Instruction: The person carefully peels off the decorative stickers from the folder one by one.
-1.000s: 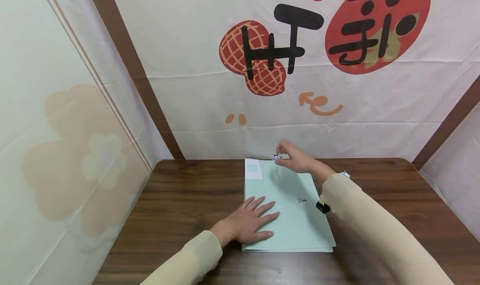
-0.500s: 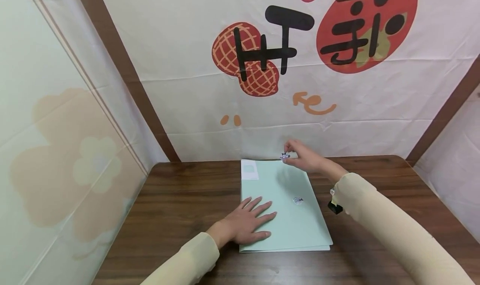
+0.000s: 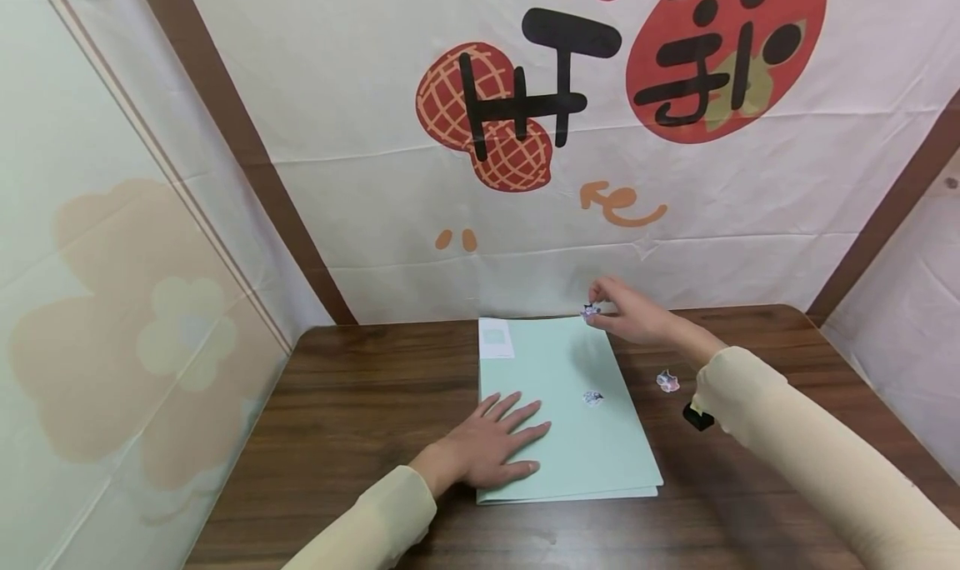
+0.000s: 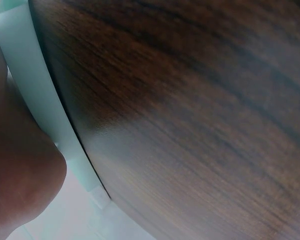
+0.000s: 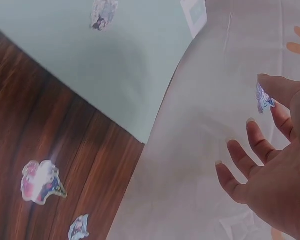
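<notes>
Folder, pale green (image 3: pixel 596 453), laid on a wood-grain table (image 3: pixel 375 387) and taken as landmark. Held sticker (image 5: pixel 264 97), small, printed in blue and purple — pinched between thumb and forefinger of the right hand (image 3: pixel 632 316), by the folder's far right corner and not laid on it. Left hand (image 3: pixel 493 452), spread on the folder's near left part, nothing gripped. Flat sticker (image 3: pixel 592 398), lying on the folder's right half. Change recorded: the right hand has been shifted rightward along the folder's far edge, and a loose sticker (image 3: pixel 667 381), pink and blue, right of the folder, has been brought fully out from behind the sleeve (image 3: pixel 795 424). By judgement, work with the held sticker is left unfinished, and the folder is being steadied by the left hand. Second loose sticker (image 5: pixel 78 227), also right of the folder, seen in the right wrist view. Writing: white label (image 3: pixel 497 342) at the folder's far left corner, its print too small to be read; backdrop (image 3: pixel 360 212) behind the folder, marked with bold black characters — not read with certainty. No brand can be made out.
</notes>
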A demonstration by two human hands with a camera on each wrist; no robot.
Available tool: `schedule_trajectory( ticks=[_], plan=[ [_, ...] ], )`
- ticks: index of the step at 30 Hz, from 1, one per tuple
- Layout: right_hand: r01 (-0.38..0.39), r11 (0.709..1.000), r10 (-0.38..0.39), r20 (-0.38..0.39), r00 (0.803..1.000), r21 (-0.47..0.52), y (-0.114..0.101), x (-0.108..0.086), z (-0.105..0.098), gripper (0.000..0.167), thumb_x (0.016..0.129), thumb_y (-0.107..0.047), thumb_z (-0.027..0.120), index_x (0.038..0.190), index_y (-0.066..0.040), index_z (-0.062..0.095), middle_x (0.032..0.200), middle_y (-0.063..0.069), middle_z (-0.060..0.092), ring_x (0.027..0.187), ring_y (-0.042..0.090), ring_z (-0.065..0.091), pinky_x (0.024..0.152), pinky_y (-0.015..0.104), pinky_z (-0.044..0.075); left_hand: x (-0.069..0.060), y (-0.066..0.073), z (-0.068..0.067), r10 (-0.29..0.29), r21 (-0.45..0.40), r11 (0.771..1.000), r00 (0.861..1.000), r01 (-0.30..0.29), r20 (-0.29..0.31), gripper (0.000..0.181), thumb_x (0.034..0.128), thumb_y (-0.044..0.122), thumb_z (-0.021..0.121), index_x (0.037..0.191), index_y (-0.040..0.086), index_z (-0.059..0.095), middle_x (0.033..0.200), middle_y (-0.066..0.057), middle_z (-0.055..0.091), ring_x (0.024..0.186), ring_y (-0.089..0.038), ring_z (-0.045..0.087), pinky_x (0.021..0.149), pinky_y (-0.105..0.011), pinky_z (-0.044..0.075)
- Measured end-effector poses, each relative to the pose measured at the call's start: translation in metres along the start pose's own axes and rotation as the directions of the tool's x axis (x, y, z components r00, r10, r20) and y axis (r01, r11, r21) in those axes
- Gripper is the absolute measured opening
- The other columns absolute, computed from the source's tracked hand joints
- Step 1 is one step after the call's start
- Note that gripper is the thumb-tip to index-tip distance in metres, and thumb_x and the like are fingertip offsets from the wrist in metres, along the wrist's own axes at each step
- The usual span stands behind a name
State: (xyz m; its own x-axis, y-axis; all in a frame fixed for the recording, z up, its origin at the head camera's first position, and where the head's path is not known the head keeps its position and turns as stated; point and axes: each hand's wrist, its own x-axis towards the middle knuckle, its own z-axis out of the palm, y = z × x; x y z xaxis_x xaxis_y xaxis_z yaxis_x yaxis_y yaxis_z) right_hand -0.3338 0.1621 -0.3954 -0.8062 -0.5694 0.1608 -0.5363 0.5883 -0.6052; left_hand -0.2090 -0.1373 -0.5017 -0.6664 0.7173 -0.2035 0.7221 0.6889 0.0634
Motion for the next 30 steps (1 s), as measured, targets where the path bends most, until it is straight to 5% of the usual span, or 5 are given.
schedule_trajectory(
  ticks=[18,30],
  plan=[
    [-0.014,0.999,0.012,-0.039,0.999,-0.045,0.015,-0.038,-0.029,0.026,0.099,-0.012,0.069,0.114,-0.001,0.052,0.117,0.018,0.055,0.12,0.041,0.052,0.103,0.061,0.044,0.001,-0.003,0.002,0.01,-0.018,1.0,1.0,-0.011,-0.028,0.064,0.1062,0.062,0.03,0.164,0.034,0.025,0.172,0.002,0.013,0.159,-0.03,0.007,0.126,-0.054,0.007],
    [-0.024,0.997,0.019,-0.066,0.998,-0.079,0.024,-0.066,-0.041,0.025,0.098,-0.013,0.071,0.11,-0.003,0.052,0.111,0.016,0.055,0.113,0.036,0.053,0.097,0.056,0.044,-0.002,0.004,-0.009,-0.006,0.016,1.0,1.0,0.006,-0.004,0.063,0.1068,0.061,0.031,0.164,0.034,0.026,0.172,0.002,0.016,0.158,-0.03,0.012,0.126,-0.053,0.012]
  ],
)
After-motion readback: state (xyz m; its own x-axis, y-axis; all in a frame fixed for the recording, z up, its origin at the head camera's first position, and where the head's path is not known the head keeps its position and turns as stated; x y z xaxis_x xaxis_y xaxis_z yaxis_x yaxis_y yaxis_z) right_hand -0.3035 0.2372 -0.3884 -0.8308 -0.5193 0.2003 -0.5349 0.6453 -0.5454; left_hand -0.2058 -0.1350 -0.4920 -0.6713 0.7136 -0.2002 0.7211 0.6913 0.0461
